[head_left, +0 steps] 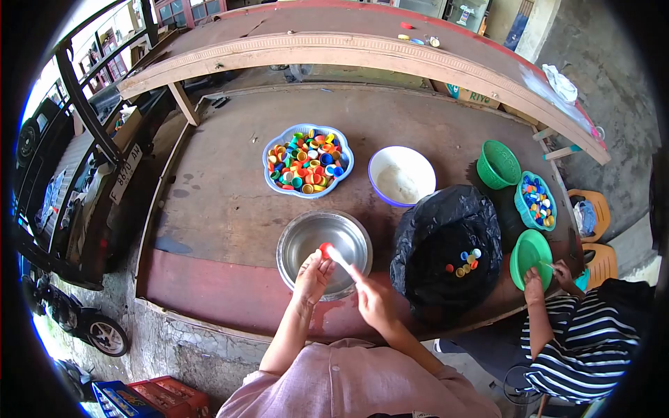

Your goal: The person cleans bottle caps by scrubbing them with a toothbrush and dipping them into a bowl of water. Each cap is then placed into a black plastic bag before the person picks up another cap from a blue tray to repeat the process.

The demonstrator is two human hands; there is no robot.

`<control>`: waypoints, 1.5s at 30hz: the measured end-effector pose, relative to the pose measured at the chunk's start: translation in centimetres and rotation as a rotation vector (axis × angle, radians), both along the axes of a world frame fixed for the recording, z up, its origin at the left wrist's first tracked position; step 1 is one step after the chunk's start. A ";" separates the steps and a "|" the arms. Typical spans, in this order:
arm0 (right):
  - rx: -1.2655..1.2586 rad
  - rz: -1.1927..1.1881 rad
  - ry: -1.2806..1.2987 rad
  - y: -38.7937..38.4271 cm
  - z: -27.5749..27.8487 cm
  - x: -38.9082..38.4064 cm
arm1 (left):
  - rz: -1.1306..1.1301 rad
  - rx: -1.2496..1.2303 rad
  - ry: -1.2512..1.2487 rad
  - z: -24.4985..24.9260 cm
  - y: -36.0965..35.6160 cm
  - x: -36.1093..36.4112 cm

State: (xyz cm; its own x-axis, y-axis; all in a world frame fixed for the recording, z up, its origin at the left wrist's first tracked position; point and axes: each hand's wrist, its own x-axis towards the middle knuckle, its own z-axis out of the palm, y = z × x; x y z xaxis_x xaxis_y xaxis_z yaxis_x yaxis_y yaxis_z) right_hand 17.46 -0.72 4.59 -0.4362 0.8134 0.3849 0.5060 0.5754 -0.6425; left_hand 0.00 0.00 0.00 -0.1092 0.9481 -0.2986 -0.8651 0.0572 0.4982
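Note:
My left hand [311, 280] pinches a red bottle cap [325, 248] over the near side of a metal basin [350, 235]. In my right hand [377, 305] is a small brush [346, 265] with a pale head and pinkish handle, its head at the cap. Beyond the basin, a blue scalloped basket [268, 152] is heaped with colourful bottle caps [306, 164]. A white bowl with a purple rim [418, 164] stands right of it, a little cloudy liquid or residue inside. To my right, a container lined with a black plastic bag [425, 244] holds several caps [463, 265].
At the right, a co-worker's hands [534, 285] work at a green bowl [517, 252]. Beyond are a teal basket of caps [536, 202] and a green basket [496, 164]. A raised wooden bench [313, 45] spans the table's [216, 174] far side. Plastic crates [160, 397] sit on the floor at left.

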 end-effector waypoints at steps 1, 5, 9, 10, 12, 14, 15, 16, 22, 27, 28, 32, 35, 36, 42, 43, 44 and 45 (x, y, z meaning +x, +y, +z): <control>-0.027 0.037 -0.127 -0.4 0.0 -0.1 | -0.015 0.041 -0.011 0.0 0.0 0.0; -0.013 -0.127 0.045 2.8 -2.0 0.0 | -0.018 0.067 0.055 1.6 0.4 0.3; 0.009 0.025 0.028 0.4 -0.8 -1.0 | -0.050 0.179 0.040 -0.2 0.6 0.2; 0.025 -0.018 0.133 1.0 -0.8 -1.4 | -0.027 0.122 0.078 0.3 0.4 0.4; -0.034 -0.119 0.071 2.3 -0.3 -0.6 | 0.010 0.022 0.047 1.7 0.0 0.7; 0.046 -0.116 0.124 2.4 0.0 -0.6 | 0.008 0.042 0.072 1.0 0.2 0.4; 0.001 -0.094 0.055 1.5 0.4 -0.7 | 0.006 0.057 0.087 1.1 0.1 0.6; -0.001 -0.062 -0.002 0.9 0.5 -0.9 | 0.005 0.055 0.087 1.2 -0.1 0.7; -0.001 -0.047 0.089 1.9 1.0 -0.4 | 0.066 0.173 0.757 1.3 0.0 0.8; -0.047 -0.089 0.046 2.8 -0.6 0.7 | 0.137 0.200 0.837 3.5 -0.6 1.3; 0.019 -0.098 0.149 2.5 -0.1 0.4 | 0.117 0.187 0.909 3.6 -0.6 1.1; -0.115 -0.015 -0.037 0.4 1.9 0.6 | 0.090 0.159 1.144 4.1 -1.0 0.6; -0.052 -0.082 -0.064 1.7 -0.4 1.6 | 0.133 0.178 1.050 3.3 -1.1 0.3; -0.043 -0.083 0.038 1.4 0.3 1.3 | 0.150 0.201 0.994 3.1 -1.0 0.4; -0.022 -0.041 0.014 1.3 -0.3 1.2 | 0.086 0.180 1.105 3.8 -1.5 0.1; -0.076 -0.057 -0.014 1.7 0.0 1.3 | 0.089 0.188 1.107 3.8 -1.5 0.1; -0.054 -0.073 0.041 1.4 0.3 1.2 | 0.082 0.167 1.071 3.8 -1.6 0.1; -0.051 -0.046 0.108 0.9 0.9 1.0 | 0.076 0.145 1.032 3.8 -1.6 0.2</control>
State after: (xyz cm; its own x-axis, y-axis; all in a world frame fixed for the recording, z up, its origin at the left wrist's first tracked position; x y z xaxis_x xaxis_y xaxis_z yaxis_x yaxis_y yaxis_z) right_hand 18.42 0.20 5.51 -0.3563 0.8511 0.3855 0.4569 0.5186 -0.7227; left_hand 0.20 -1.57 3.78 -0.3075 0.9472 0.0902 -0.0144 -0.0995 0.9949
